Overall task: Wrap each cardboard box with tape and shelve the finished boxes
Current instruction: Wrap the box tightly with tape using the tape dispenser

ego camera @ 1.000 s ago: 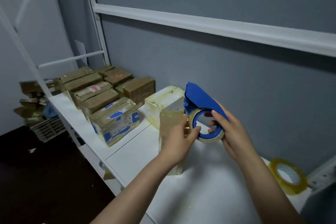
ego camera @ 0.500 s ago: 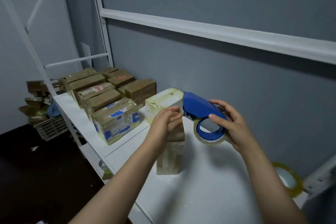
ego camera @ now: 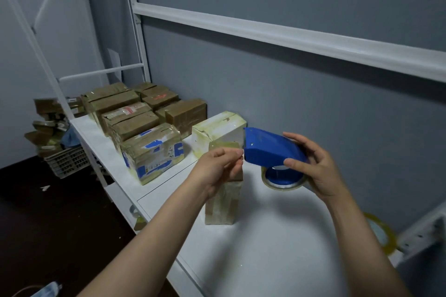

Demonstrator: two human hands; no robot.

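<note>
- The narrow cardboard box (ego camera: 222, 202) stands on end on the white table (ego camera: 277, 260), at the middle of the frame. Its long axis runs straight up and down.
- The left hand (ego camera: 217, 166) is in front of the box's upper part. Its thumb and fingers are curled and pinch what we take to be the free tape end (ego camera: 240, 146). The film is clear, so we cannot be sure of its edges.
- The right hand (ego camera: 316, 171) grips the blue tape dispenser (ego camera: 270, 149) from the right, fingers curled over its hood. The tape roll (ego camera: 284, 184) hangs beneath.
- The dispenser's mouth points left and sits just beside the box's top right edge, almost touching the left fingertips. The box therefore lies left of and below the right hand, and the left hand is the nearer one.
- We judge that the coming move is to lay the tape on the top face and draw the dispenser down along the upright axis while the left hand steadies the box.
- A white taped box (ego camera: 217, 128) stands just behind the narrow box, so there is little room on that side.
- A blue-printed box (ego camera: 154, 152) lies near, towards the left. More stacked boxes (ego camera: 125, 113) fill the upper left of the table.
- A spare roll (ego camera: 383, 236) lies at the lower right, well apart, and a basket (ego camera: 65, 163) sits at the far left.
- The tall box could tip if the tape is pulled sideways.
</note>
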